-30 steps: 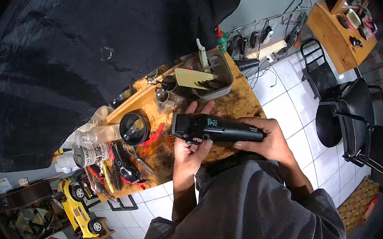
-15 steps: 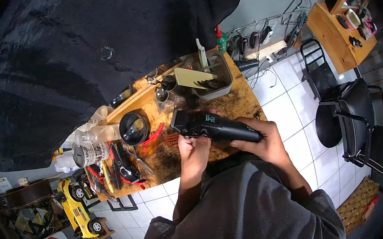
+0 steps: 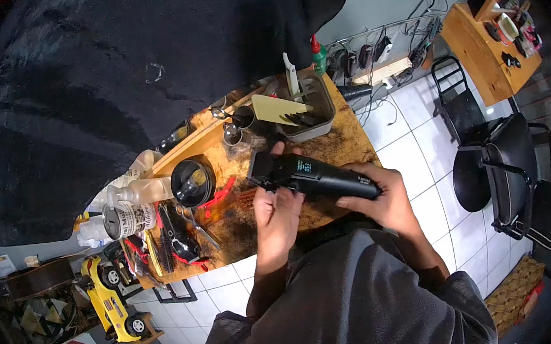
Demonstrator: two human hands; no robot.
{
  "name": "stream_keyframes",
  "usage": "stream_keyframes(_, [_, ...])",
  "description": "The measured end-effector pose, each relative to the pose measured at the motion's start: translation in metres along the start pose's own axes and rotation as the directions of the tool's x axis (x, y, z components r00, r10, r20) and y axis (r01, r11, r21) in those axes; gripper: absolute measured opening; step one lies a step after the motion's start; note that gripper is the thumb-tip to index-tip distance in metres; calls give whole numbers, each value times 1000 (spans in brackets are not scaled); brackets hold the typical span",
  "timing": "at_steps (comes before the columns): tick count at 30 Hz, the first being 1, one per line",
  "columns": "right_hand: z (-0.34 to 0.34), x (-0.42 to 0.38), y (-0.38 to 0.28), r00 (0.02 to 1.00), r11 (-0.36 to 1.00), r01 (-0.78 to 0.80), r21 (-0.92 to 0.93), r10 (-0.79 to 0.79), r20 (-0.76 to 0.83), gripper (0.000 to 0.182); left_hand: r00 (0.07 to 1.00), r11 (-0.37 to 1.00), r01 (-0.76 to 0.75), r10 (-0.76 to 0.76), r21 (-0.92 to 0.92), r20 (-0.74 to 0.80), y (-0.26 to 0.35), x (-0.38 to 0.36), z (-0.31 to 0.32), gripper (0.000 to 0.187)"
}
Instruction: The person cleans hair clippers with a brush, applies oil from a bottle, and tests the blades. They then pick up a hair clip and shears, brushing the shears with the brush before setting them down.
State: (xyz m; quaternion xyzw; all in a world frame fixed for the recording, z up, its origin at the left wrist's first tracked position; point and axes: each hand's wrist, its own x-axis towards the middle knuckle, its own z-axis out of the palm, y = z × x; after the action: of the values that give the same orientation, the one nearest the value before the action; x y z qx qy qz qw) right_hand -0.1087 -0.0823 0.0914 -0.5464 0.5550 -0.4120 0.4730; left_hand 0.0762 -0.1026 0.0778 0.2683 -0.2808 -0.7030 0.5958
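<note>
A black hair clipper (image 3: 312,176) lies across both my hands above a hair-strewn wooden table (image 3: 346,144). My right hand (image 3: 384,201) grips its rear body. My left hand (image 3: 278,210) cups the blade end from below, with fingers against the head. The clipper's blade end points left, toward a round black lidded container (image 3: 191,183).
A grey tub (image 3: 320,122) holding combs and a cream card sits behind the clipper. Red comb guards, scissors, brushes and spray bottles (image 3: 130,209) crowd the table's left. A large black cape (image 3: 146,71) hangs beyond. Black chair (image 3: 501,177) on white tiles at right.
The clipper's blade end has tilted slightly up and away. My left hand shifted under the head, fingers moving from the side of the blade to cup it.
</note>
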Motion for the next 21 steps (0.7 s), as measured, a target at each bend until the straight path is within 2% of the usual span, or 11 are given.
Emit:
stream_keyframes(1, [-4,1,-3,993,993,-119,7,119,27,44,999,1000,18,-19,-24,-43,3,0,-1,49])
stream_keyframes(2, [-6,2,-2,993,993,-120,6,120,21,44,999,999,22,-23,-26,-38,6,1,-1,49])
stream_keyframes(4, [-11,5,4,995,990,-102,100,102,5,38,994,991,-2,17,137,-104,11,3,-2,45])
stream_keyframes(6, [-16,7,11,999,991,-53,125,53,1,37,998,991,-5,14,135,-68,14,1,-1,43])
stream_keyframes(8, [-19,8,5,997,928,-61,367,73,-19,38,995,988,-7,23,154,-97,14,-3,-1,44])
stream_keyframes(9, [-19,9,2,996,918,-71,390,84,-16,40,994,988,4,12,151,-111,15,-4,0,42])
stream_keyframes(12, [-21,9,1,994,899,-103,426,112,3,40,996,999,-19,21,29,-81,18,-2,9,42])
stream_keyframes(13, [-21,10,1,995,893,-100,438,104,16,40,979,999,9,1,45,-203,17,-2,11,35])
stream_keyframes(16, [-20,10,-1,992,872,-124,474,127,26,40,982,1000,-2,5,15,-190,10,-9,-13,27])
stream_keyframes(17, [-20,10,-1,991,874,-124,469,133,15,42,974,1000,12,-9,10,-228,9,-11,-15,20])
stream_keyframes(21, [-20,9,6,996,884,-77,461,92,-11,45,990,996,41,-50,-74,-133,8,-10,-17,24])
